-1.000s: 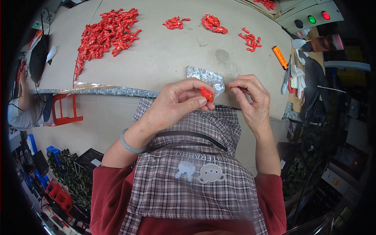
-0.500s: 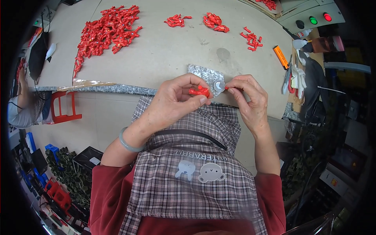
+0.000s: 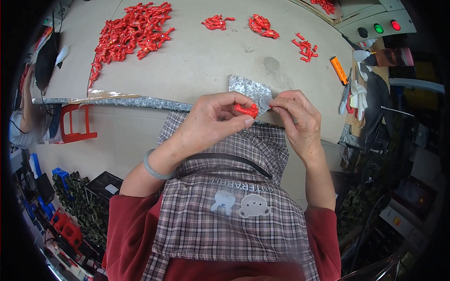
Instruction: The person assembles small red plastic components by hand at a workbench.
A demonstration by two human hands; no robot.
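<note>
My left hand [image 3: 213, 117] is closed, with thumb and fingers pinching a small red plastic figure [image 3: 246, 110] just over the table's front edge. Facing it, my right hand [image 3: 300, 114] has its thumb and forefinger pressed together on a small red piece, of which only a bit shows at the fingertips. Between the two hands is a small round greyish dish [image 3: 265, 102], close to the right fingertips. It sits by a speckled grey patch [image 3: 248, 85] at the table's front edge.
A large heap of red figures [image 3: 133, 33] lies at the far left. Smaller red groups [image 3: 218, 22], [image 3: 262, 25] and loose red pieces [image 3: 305, 48] lie farther right. An orange marker-like stick [image 3: 338, 70], tools and a white cloth [image 3: 358, 96] are at the right. Another person's arm [image 3: 28, 105] shows at the left.
The red figure in my left hand has turned and now lies more sideways. My right fingers stay pinched by the dish. The whole view has shifted slightly.
</note>
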